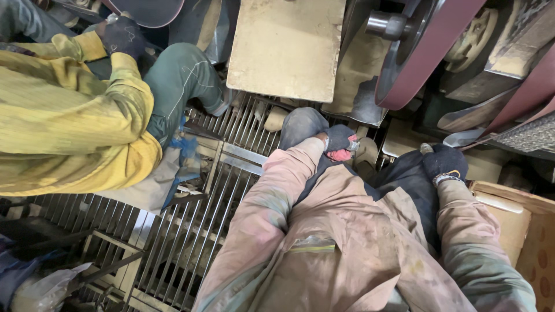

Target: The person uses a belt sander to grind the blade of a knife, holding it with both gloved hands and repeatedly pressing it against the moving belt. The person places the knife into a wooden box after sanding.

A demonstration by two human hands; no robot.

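Near, centre frame: left hand, in a dark-and-red glove, is curled tight on a small metal piece above the knee; right hand rests closed on the other thigh, grip unclear. Upper right, the sanding belt runs bare, nothing pressed to it, so grinding looks not yet begun. Upper left, a co-worker's gloved hand is at another belt.

Lit dimly and evenly from above, without hard shadows. Brightest on the pale flat board at top centre and on the yellow jacket at left. Dark and hard to read under the metal floor grating and around the sanding belt. Slightly soft overall, with wide-angle bending toward the edges. No strong glare anywhere.
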